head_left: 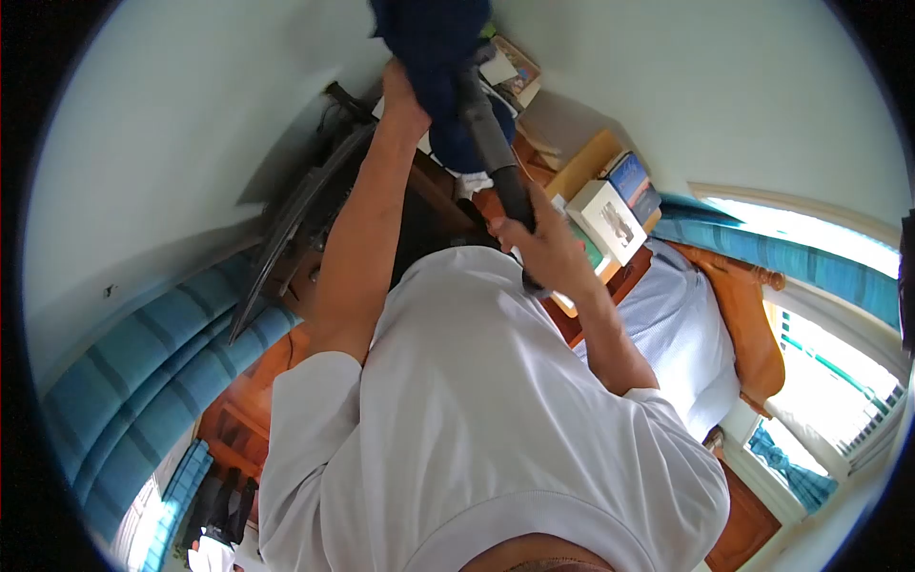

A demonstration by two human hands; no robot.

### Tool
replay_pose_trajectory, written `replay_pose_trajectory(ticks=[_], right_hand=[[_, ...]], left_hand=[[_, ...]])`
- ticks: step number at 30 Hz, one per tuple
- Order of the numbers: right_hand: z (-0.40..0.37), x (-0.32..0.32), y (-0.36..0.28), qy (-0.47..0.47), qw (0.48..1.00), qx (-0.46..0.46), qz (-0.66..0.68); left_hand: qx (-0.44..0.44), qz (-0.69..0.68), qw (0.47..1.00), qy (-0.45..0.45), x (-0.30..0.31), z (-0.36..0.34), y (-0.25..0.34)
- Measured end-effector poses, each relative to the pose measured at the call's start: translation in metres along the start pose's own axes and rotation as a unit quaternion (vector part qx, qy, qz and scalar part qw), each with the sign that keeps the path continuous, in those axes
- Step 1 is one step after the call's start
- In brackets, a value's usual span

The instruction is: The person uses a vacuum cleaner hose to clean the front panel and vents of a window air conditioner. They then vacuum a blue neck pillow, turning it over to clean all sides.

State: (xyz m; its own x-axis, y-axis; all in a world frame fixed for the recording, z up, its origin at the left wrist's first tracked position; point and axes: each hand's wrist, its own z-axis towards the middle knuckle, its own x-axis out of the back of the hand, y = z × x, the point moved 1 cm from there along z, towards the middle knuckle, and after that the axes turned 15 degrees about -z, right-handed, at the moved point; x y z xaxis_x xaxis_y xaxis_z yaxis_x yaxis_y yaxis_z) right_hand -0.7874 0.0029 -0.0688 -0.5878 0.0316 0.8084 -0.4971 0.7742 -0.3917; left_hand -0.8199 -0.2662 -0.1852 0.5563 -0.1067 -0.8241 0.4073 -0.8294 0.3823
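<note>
My right hand [548, 243] is closed around a dark tube-shaped handle [491, 138], black at the grip and greyer higher up. It slants up and left, its upper end against a navy blue cloth [438, 57]. At the top of the view my left hand [405, 103] grips the left side of this cloth, its fingers partly hidden by it. More navy material hangs lower, behind the tube. What the cloth item is, I cannot make out.
A large dark flat screen [300, 224] stands left of my left arm. To the right are a white box [608, 221] and a blue book [633, 183] by a wooden shelf, then a bed [667, 305]. Blue curtains [152, 353] hang at the left, and a window [839, 362] is at the right.
</note>
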Motion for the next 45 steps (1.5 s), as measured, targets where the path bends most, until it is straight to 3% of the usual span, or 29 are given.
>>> replay_pose_trajectory(ticks=[1, 2, 3, 5, 6, 7, 8, 9, 11, 13, 14, 15, 16, 17, 18, 19, 20, 21, 22, 23, 24, 26, 27, 29, 32, 34, 37, 40, 45], right_hand=[[0.011, 0.001, 0.015, -0.057, 0.975, 0.031, 0.215], [0.02, 0.0, 0.03, -0.111, 0.899, 0.06, 0.419], [0.027, -0.002, 0.044, -0.11, 0.899, 0.061, 0.42], [0.041, -0.009, 0.07, -0.257, 0.728, 0.129, 0.623], [0.049, -0.018, 0.082, -0.32, 0.713, 0.207, 0.588], [0.057, -0.027, 0.083, -0.321, 0.713, 0.212, 0.587], [0.065, -0.036, 0.08, -0.361, 0.711, 0.262, 0.543], [0.069, -0.037, 0.067, -0.4, 0.706, 0.31, 0.495], [0.054, -0.03, 0.056, -0.421, 0.698, 0.27, 0.514], [0.042, -0.016, 0.053, -0.325, 0.762, 0.157, 0.537], [0.03, 0.004, 0.047, -0.256, 0.836, 0.137, 0.466], [0.019, 0.013, 0.046, -0.257, 0.836, 0.139, 0.465], [0.009, 0.02, 0.047, -0.223, 0.864, 0.13, 0.432], [0.0, 0.025, 0.049, -0.186, 0.89, 0.12, 0.398], [-0.01, 0.029, 0.051, -0.156, 0.89, 0.134, 0.407], [-0.019, 0.032, 0.053, -0.128, 0.889, 0.147, 0.414], [-0.025, 0.038, 0.055, -0.086, 0.916, 0.132, 0.368], [-0.025, 0.045, 0.043, -0.085, 0.917, 0.132, 0.368], [-0.023, 0.053, 0.028, -0.03, 0.954, 0.071, 0.291], [-0.02, 0.059, 0.011, 0.024, 0.977, 0.007, 0.211], [-0.015, 0.061, -0.009, 0.051, 0.984, -0.036, 0.169], [0.002, 0.038, -0.027, 0.194, 0.979, 0.056, 0.004], [0.002, 0.028, -0.038, 0.197, 0.979, 0.055, 0.002], [0.001, 0.009, -0.053, 0.082, 0.976, -0.017, -0.201], [-0.012, -0.005, -0.034, 0.025, 0.98, 0.01, -0.196], [-0.022, -0.02, -0.014, 0.003, 0.979, 0.03, -0.2], [-0.029, -0.016, -0.006, -0.006, 0.978, 0.04, -0.206], [-0.026, 0.019, -0.029, 0.107, 0.991, -0.008, -0.076], [0.007, 0.013, -0.042, 0.13, 0.985, -0.021, -0.113]], left_hand=[[-0.009, -0.091, 0.995, -0.046, -0.002, 0.002, 0.004], [-0.017, -0.18, 0.979, -0.092, -0.004, 0.004, 0.008], [-0.017, -0.178, 0.979, -0.093, -0.002, 0.008, 0.008], [-0.096, -0.102, 0.975, -0.171, 0.006, 0.018, 0.005], [0.003, -0.155, 0.943, -0.295, 0.042, 0.045, -0.004], [-0.001, -0.152, 0.942, -0.298, 0.043, 0.057, -0.009], [0.121, -0.304, 0.849, -0.415, 0.035, 0.064, -0.018], [0.236, -0.436, 0.704, -0.508, 0.02, 0.059, -0.021], [0.22, -0.474, 0.704, -0.48, 0.019, 0.041, -0.016], [0.057, -0.257, 0.874, -0.409, 0.035, 0.032, 0.01], [0.077, -0.181, 0.916, -0.35, 0.022, 0.002, 0.032], [0.074, -0.18, 0.916, -0.351, 0.022, 0.002, 0.035], [0.011, -0.071, 0.983, -0.171, 0.026, 0.006, 0.037], [-0.053, 0.042, 0.998, 0.016, 0.029, 0.009, 0.042], [-0.017, 0.004, 0.999, 0.045, 0.031, 0.009, 0.053], [-0.018, 0.002, 0.999, 0.043, 0.05, 0.018, 0.061], [0.036, -0.065, 0.986, -0.147, 0.076, 0.036, 0.063], [0.091, -0.127, 0.931, -0.33, 0.076, 0.034, 0.065], [0.095, -0.125, 0.93, -0.332, 0.078, 0.035, 0.058], [0.054, -0.017, 0.979, -0.193, 0.059, 0.022, 0.047], [0.01, 0.092, 0.994, -0.051, 0.041, 0.014, 0.037], [0.045, 0.039, 0.998, -0.011, 0.01, 0.009, 0.021], [0.073, -0.016, 0.997, 0.035, 0.004, 0.01, 0.017], [0.068, -0.026, 0.997, 0.016, 0.015, 0.023, 0.015], [-0.016, -0.071, 0.997, 0.001, 0.0, 0.011, 0.039], [-0.061, 0.014, 0.982, 0.178, -0.019, -0.004, 0.059], [-0.096, 0.0, 0.989, 0.116, -0.016, 0.008, 0.069], [-0.166, 0.075, 0.981, 0.069, -0.012, 0.006, 0.055], [-0.176, 0.121, 0.975, 0.057, -0.018, -0.006, 0.029]])
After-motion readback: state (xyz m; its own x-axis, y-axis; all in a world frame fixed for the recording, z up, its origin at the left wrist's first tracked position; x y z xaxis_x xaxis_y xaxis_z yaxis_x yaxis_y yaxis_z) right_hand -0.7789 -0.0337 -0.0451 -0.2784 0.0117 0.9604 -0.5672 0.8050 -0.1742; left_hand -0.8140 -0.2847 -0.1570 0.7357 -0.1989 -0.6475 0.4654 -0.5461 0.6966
